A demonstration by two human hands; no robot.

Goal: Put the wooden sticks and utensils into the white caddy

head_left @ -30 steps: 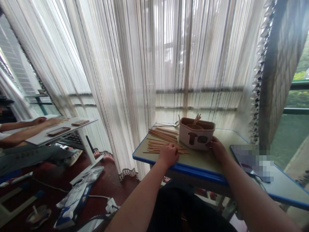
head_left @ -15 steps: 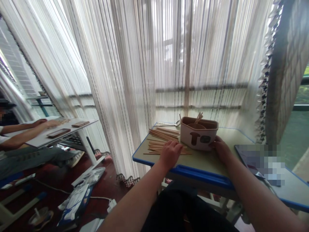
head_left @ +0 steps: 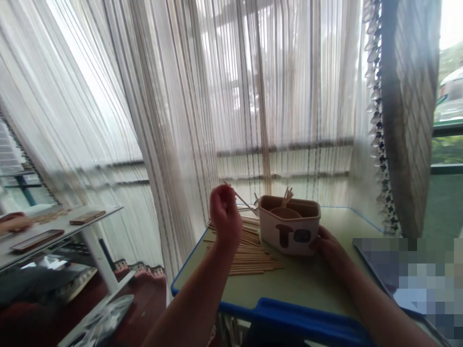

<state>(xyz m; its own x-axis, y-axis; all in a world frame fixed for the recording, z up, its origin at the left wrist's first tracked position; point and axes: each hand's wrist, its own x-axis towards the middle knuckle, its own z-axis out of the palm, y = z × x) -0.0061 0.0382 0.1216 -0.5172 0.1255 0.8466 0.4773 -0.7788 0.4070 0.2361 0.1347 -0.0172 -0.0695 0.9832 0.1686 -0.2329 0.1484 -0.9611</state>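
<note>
My left hand (head_left: 226, 209) is raised above the left side of the desk, its fingers closed on a thin chopstick (head_left: 244, 201) that slants down toward the utensil holder. The holder (head_left: 289, 237) is a white box with a brown rim and brown and dark shapes on its front. Several chopsticks (head_left: 287, 196) stand in it. My right hand (head_left: 327, 246) grips its right corner, the fingertips partly hidden. Loose chopsticks (head_left: 251, 260) lie side by side on the desk, below my left hand and left of the holder.
The desk (head_left: 307, 279) has a blue edge. A dark flat object (head_left: 365, 250), partly blurred out, lies on the right. Sheer curtains (head_left: 181, 120) hang behind. At the left, another person's hand (head_left: 16, 223) rests at a white table (head_left: 77, 233) with framed flat pieces.
My left hand has lifted from the loose chopsticks, up and to the left, with a chopstick in it. My right hand stays on the holder. The view has turned slightly right.
</note>
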